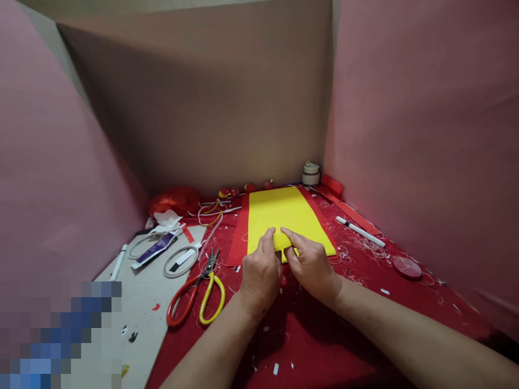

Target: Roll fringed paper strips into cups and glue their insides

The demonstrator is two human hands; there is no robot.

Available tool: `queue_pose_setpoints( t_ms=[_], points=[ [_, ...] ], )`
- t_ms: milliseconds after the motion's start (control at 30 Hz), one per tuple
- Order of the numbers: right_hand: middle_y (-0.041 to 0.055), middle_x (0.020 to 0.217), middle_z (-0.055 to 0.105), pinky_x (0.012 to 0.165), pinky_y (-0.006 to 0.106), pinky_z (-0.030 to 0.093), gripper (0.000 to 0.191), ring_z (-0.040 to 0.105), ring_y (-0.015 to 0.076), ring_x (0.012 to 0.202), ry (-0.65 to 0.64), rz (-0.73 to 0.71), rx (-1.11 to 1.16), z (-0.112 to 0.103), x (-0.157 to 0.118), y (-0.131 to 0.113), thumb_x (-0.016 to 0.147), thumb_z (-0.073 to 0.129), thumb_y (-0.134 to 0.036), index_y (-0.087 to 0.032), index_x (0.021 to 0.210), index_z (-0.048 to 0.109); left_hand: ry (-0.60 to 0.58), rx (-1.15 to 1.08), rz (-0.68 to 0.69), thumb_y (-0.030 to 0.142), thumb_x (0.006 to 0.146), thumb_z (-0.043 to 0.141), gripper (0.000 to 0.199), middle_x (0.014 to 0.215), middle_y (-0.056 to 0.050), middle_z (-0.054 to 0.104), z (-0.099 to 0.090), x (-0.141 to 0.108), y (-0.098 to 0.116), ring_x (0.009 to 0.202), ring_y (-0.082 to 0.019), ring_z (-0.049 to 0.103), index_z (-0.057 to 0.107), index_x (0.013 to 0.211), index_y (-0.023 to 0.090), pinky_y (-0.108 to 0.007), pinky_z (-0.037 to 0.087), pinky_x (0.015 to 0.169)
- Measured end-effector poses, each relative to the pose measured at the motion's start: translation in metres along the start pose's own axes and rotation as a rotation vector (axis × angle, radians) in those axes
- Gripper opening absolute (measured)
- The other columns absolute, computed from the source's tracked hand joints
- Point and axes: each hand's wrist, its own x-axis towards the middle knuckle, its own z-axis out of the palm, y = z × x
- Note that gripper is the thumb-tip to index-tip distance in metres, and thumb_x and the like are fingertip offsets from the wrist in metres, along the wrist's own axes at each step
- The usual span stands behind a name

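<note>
Between my two hands is a small piece of yellow ridged, corrugated paper (283, 241), gripped at both sides. My left hand (263, 270) has its fingers closed on the piece's left edge, thumb side up. My right hand (308, 265) pinches the right edge, with the index finger reaching over the top. Behind the hands lies a larger yellow corrugated sheet (279, 210) on top of a red corrugated sheet (238, 237). Scissors (208, 278) with one red and one yellow handle rest to the left, blades pointing away.
A pale board (141, 308) at left carries a purple tube (156, 250) and grey wire coils (180, 262). Right, a white pen (360, 232) and a round clear lid (406, 267) lie among thread scraps. A white jar (311, 174) stands at the back. Panels enclose the red cloth.
</note>
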Motion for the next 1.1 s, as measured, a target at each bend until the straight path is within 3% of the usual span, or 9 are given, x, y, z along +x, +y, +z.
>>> queue_pose_setpoints(
  t_ms=[567, 800, 1000, 1100],
  points=[
    [0.0143, 0.092, 0.071, 0.075, 0.03, 0.055, 0.034, 0.068, 0.0212, 0.081, -0.003, 0.01, 0.037, 0.0015, -0.0002, 0.0004, 0.079, 0.04, -0.01, -0.007, 0.106, 0.061, -0.019, -0.062, 0.002, 0.014, 0.088, 0.032, 0.031, 0.097, -0.015, 0.068, 0.0018, -0.0001, -0.0022, 0.074, -0.019, 0.068, 0.044, 0.116, 0.007, -0.025, 0.052, 0.059],
    [0.0127, 0.092, 0.071, 0.072, 0.03, 0.055, 0.033, 0.068, 0.0204, 0.077, -0.044, 0.097, 0.07, 0.0026, -0.0004, 0.0065, 0.079, 0.04, -0.011, -0.011, 0.104, 0.063, -0.201, -0.062, -0.11, 0.015, 0.084, 0.041, 0.04, 0.098, -0.016, 0.067, 0.0017, 0.0008, -0.0015, 0.074, -0.022, 0.068, 0.04, 0.123, 0.006, -0.028, 0.051, 0.058],
    [0.0118, 0.093, 0.071, 0.071, 0.03, 0.054, 0.034, 0.068, 0.02, 0.078, -0.056, 0.148, 0.104, 0.0013, 0.0013, 0.0072, 0.079, 0.041, -0.013, -0.013, 0.105, 0.063, -0.15, -0.108, -0.149, 0.016, 0.08, 0.042, 0.042, 0.103, -0.014, 0.063, -0.0038, 0.0007, 0.0016, 0.076, -0.02, 0.066, 0.037, 0.121, 0.01, -0.029, 0.051, 0.06],
    [0.0101, 0.088, 0.072, 0.068, 0.029, 0.053, 0.033, 0.067, 0.019, 0.072, -0.088, 0.24, 0.141, 0.0002, 0.0036, 0.0052, 0.077, 0.042, -0.013, -0.014, 0.102, 0.065, -0.162, -0.169, -0.167, 0.012, 0.076, 0.044, 0.047, 0.103, -0.013, 0.061, -0.0056, 0.0008, 0.0026, 0.076, -0.02, 0.064, 0.035, 0.122, 0.012, -0.03, 0.051, 0.062]
  ],
)
